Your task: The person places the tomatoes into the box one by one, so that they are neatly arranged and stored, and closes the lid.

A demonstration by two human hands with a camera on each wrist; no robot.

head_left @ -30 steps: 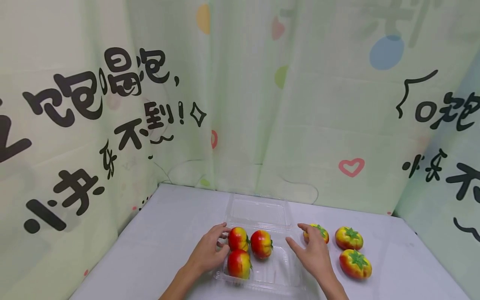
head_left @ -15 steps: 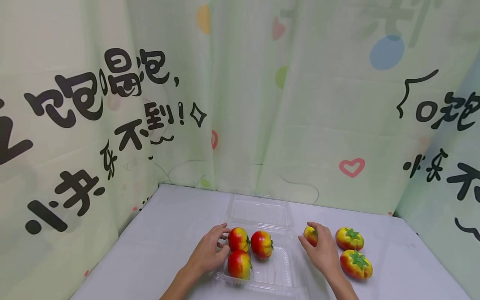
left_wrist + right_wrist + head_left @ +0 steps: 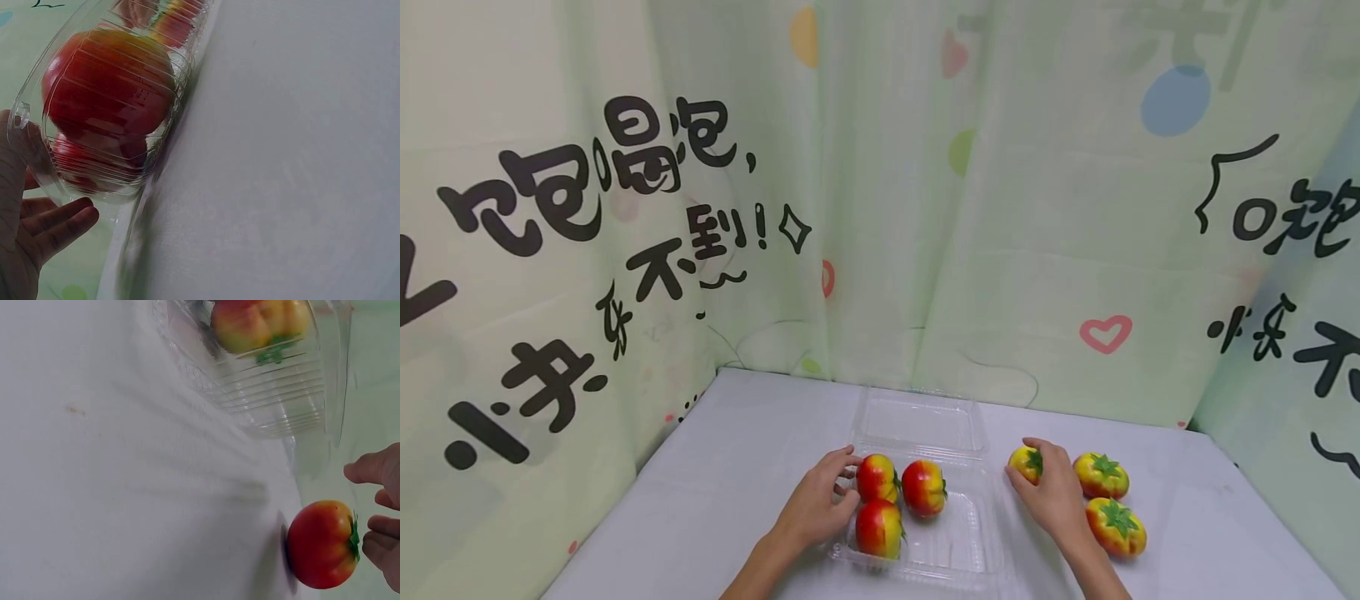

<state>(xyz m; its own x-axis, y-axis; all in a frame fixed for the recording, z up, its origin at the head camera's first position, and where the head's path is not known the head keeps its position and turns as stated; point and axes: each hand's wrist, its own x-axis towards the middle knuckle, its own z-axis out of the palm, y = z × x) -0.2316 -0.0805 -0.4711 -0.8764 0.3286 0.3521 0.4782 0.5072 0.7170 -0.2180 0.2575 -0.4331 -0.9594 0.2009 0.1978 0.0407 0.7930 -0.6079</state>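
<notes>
My left hand [image 3: 815, 502] is at the left side of a clear plastic clamshell box [image 3: 943, 533]. In the left wrist view the box's rim overlaps part of this hand, while other fingers [image 3: 65, 228] extend free below it. Inside lie three red-and-yellow persimmon-like fruits, among them one at the front [image 3: 878, 529]. Right of the box, my right hand [image 3: 1051, 492] is over a similar fruit with a green leafy top [image 3: 322, 545], partly hidden in the head view. Its thumb and fingers are spread apart near the leafy top, without a visible grip.
Two more such fruits, a rear one [image 3: 1101, 476] and a front one [image 3: 1117, 527], lie to the right of my right hand. The box's transparent lid [image 3: 917, 419] lies folded back behind it. A printed curtain [image 3: 880, 208] surrounds the white table [image 3: 715, 467].
My right hand has moved right, away from the box's right edge, to the nearest loose fruit. The left hand and the fruits in the box have stayed in place.
</notes>
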